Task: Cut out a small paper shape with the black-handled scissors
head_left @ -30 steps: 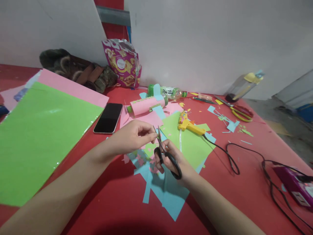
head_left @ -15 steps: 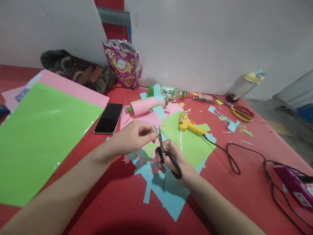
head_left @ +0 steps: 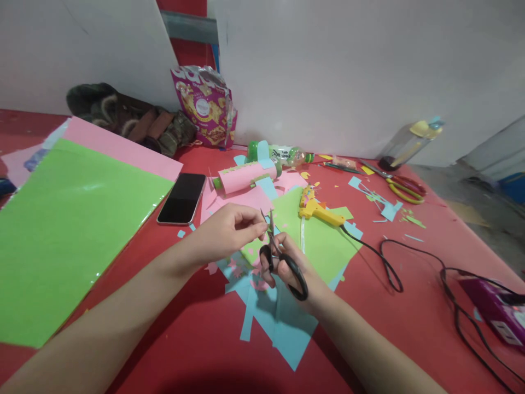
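My right hand [head_left: 287,257] grips a pair of black-handled scissors [head_left: 294,273], with the fingers in the loops and the blades parted, pointing away from me. Close to the blades, my left hand [head_left: 238,230] is closed in a pinch; what sits between its fingertips is too small to make out. Below both hands lie blue paper sheets [head_left: 287,334] with pink scraps [head_left: 233,268] on them. A green sheet [head_left: 328,257] spreads under the right hand's side. Beyond the hands rests a roll wrapped in pink paper [head_left: 246,178].
A yellow glue gun [head_left: 322,212] trails a black cord [head_left: 385,262] to a purple power strip [head_left: 496,312]. At left are a phone [head_left: 181,198] and large green paper [head_left: 77,235]. Behind stand a snack bag [head_left: 205,109] and a lying green bottle [head_left: 287,155]. Larger scissors [head_left: 404,189] lie at right.
The scissors' blades have parted a little wider, and their handle loops have spread slightly. My left hand has shifted a little to the right, still pinching.
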Demonstrator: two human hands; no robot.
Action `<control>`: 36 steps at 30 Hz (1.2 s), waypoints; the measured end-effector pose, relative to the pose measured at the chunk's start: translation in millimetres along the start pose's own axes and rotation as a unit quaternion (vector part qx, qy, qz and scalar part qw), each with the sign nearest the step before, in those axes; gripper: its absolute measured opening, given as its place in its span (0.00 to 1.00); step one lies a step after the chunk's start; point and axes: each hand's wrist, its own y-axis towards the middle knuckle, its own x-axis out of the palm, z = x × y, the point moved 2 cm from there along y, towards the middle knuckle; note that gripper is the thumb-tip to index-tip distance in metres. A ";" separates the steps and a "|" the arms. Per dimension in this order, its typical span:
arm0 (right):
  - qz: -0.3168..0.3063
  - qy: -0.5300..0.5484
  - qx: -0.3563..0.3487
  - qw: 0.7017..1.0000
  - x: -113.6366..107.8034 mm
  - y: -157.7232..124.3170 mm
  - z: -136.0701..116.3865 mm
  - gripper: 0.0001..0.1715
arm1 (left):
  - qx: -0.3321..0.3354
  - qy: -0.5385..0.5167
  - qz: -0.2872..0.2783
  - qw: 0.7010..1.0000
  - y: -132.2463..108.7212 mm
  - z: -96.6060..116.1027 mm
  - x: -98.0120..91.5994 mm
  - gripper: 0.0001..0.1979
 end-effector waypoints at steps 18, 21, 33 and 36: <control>0.013 0.007 0.006 1.000 0.9 -1.0 -0.7 0.26 | -0.012 -0.086 0.031 0.996 0.9 -2.9 6.5 0.11; 0.005 0.013 0.002 1.000 1.7 -1.5 -1.5 0.26 | -0.025 -0.132 0.035 0.990 1.2 -3.8 9.2 0.11; 0.009 0.020 0.011 1.000 3.8 -1.1 -4.7 0.26 | -0.060 -0.180 0.028 0.982 -2.1 2.4 18.0 0.10; 0.006 0.021 0.010 1.000 3.8 -1.2 -4.9 0.25 | -0.047 -0.128 0.042 0.990 -2.6 3.2 16.8 0.10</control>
